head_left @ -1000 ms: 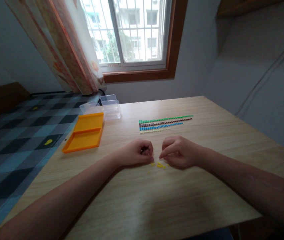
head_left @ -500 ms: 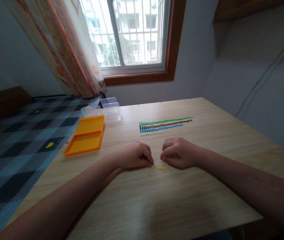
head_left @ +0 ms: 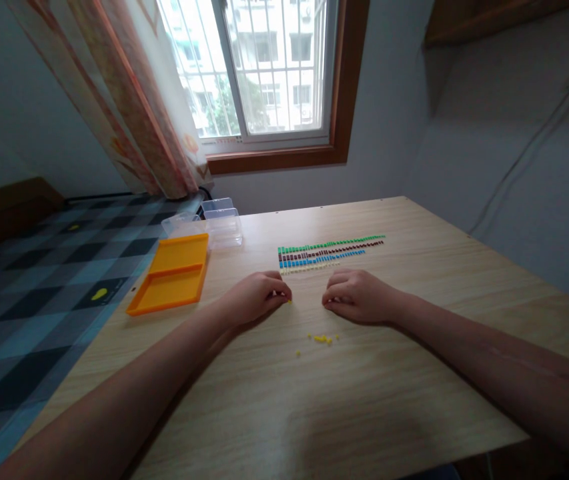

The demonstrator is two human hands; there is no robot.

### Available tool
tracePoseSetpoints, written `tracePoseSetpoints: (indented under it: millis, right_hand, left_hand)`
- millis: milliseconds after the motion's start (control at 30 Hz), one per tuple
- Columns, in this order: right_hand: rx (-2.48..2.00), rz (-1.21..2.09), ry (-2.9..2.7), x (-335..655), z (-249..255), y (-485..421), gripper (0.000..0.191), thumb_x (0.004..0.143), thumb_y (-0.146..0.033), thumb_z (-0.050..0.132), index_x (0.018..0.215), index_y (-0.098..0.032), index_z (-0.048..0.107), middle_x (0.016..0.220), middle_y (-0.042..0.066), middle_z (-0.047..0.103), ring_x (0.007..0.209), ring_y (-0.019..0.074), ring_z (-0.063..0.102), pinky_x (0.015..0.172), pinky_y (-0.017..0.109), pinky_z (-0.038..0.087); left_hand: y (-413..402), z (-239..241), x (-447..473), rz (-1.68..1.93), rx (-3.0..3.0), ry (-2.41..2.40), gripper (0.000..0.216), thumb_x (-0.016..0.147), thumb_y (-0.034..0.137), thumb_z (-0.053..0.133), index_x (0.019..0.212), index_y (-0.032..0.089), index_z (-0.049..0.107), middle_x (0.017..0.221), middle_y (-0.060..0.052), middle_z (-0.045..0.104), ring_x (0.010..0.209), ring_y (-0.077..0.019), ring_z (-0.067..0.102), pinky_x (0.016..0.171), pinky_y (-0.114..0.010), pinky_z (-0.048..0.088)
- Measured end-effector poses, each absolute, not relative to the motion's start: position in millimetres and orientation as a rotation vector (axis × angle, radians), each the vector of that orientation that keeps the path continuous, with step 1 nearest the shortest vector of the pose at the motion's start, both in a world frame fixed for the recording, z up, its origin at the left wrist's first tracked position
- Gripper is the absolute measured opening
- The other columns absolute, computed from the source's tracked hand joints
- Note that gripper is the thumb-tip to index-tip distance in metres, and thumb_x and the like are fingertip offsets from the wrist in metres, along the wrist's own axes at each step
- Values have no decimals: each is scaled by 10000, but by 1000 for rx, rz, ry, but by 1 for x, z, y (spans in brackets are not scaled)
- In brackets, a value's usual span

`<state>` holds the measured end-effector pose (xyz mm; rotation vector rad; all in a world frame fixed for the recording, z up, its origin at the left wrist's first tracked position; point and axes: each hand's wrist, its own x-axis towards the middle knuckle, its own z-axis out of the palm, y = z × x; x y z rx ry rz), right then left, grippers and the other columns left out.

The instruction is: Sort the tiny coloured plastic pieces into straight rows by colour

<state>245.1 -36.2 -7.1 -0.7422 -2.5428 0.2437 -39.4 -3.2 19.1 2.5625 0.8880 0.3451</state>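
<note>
Both my hands rest on the wooden table with fingers curled. My left hand pinches a tiny yellow bead at its fingertips. My right hand is closed in a pinch; what it holds is too small to make out. A few loose yellow beads lie on the table just nearer to me than the hands. Beyond the hands lie rows of beads: green, dark brown, blue, and a short pale yellow row nearest to me.
An open orange box lies at the table's left edge. Clear plastic boxes stand behind it. A bed with a checked cover is to the left. A window and curtain are behind the table.
Both hands have moved away from me, off the loose yellow beads and toward the bead rows. The left hand carries a yellow bead along.
</note>
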Motion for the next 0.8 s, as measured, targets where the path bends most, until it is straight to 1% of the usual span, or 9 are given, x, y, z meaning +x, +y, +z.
tracePoseSetpoints:
  millis: [100,200,400,533,667,800]
  right_hand:
    - [-735,226,-2546,243,-6,-37,171,941,-202,572,871,-164,723,836,47,666,815,134,578,789,262,435]
    - [-713,229,-2520,242,-3,-40,174,940,-188,562,915,-172,733,863,51,672,831,137,585,796,271,442]
    - [-476,388,-2490,234,3,-61,179,871,-216,599,950,-200,759,896,54,664,790,134,576,753,275,449]
    - [-424,427,-2549,229,3,-70,181,843,-207,605,933,-215,762,900,43,650,782,127,568,721,263,435]
    - [-485,388,-2559,229,2,-67,192,884,-250,591,967,-214,761,903,45,644,804,137,557,757,280,436]
    - [-675,272,-2527,226,-2,-61,241,958,-295,539,983,-206,761,938,60,640,848,154,537,823,319,422]
  left_hand:
    - [-3,15,-40,419,2553,953,182,900,196,592,898,206,774,928,-55,680,800,-157,616,761,-254,474]
    - [-4,14,-39,476,2523,962,190,895,193,591,903,204,780,936,-62,684,830,-168,624,787,-270,485]
    - [-4,15,-40,484,2461,931,186,877,174,609,864,199,793,884,-53,680,746,-138,604,697,-231,469]
    - [-4,16,-41,465,2444,875,188,859,164,623,875,204,805,862,-44,673,710,-122,588,663,-217,454]
    - [-8,19,-39,389,2376,791,163,809,148,673,868,205,814,823,-27,652,671,-105,578,623,-202,439]
    - [-15,24,-33,295,2362,684,146,785,144,711,855,214,819,785,-11,635,654,-97,559,620,-196,431]
